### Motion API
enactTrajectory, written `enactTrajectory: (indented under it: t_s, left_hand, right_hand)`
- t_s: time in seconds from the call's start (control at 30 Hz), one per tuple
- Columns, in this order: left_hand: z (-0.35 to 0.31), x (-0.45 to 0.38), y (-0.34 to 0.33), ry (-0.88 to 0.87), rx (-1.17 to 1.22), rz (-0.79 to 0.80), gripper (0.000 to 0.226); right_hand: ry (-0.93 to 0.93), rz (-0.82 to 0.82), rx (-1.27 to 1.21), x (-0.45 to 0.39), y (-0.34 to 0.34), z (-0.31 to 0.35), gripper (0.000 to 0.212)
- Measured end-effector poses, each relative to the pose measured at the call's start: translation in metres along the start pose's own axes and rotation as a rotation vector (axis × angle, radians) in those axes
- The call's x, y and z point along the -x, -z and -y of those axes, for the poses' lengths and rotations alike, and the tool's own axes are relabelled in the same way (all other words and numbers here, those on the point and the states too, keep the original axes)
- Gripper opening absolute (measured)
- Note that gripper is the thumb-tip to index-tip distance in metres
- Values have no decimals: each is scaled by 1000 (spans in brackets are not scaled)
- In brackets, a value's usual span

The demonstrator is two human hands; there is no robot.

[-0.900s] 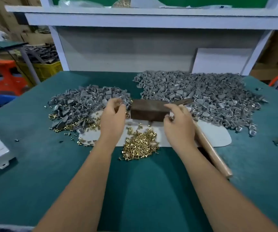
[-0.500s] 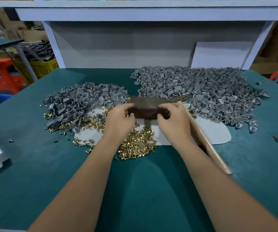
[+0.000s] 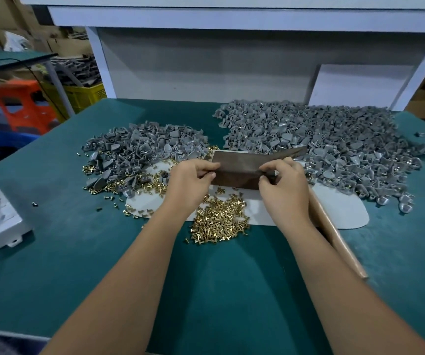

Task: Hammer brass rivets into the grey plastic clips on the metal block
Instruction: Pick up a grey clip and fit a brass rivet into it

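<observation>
Both hands pinched the ends of the metal block point(image 3: 239, 170), left hand point(image 3: 188, 183) at its left end and right hand point(image 3: 284, 185) at its right, apparently to square it on the bench point(image 3: 52, 252) between the clips point(image 3: 321, 139) and the rivets point(image 3: 219, 221) heaped nearer, within easy reach.

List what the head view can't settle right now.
- Clip or rivet at the metal block: hidden by the fingers of the left hand and right hand.
- Hammer head: behind the right forearm.
- Rivets seated in the clip piles: too small.
</observation>
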State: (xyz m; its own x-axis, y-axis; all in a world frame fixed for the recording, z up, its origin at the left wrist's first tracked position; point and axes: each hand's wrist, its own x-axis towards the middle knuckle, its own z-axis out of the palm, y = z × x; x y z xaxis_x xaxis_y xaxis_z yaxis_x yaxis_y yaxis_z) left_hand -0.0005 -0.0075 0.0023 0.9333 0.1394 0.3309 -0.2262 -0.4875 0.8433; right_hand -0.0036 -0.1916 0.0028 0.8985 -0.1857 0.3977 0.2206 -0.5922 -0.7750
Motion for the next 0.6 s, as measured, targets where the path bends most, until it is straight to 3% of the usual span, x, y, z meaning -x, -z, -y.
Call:
enactTrajectory:
  t_s: [0.2, 0.37, 0.47, 0.6]
  left_hand:
    - [0, -2, -8, 11, 33, 23, 27]
    - [-8, -20, -15, 39, -71, 60, 30]
    - [-12, -29, -15, 101, 24, 112, 33]
    - [-9, -24, -18, 191, 177, 81, 41]
  right_hand:
    - [-91, -1, -48, -8, 9, -3, 24]
    - [-118, 32, 11, -10, 13, -9, 43]
    - [-149, 62, -55, -15, 13, -12, 49]
    - [-402, -34, -378, -28, 4, 3, 25]
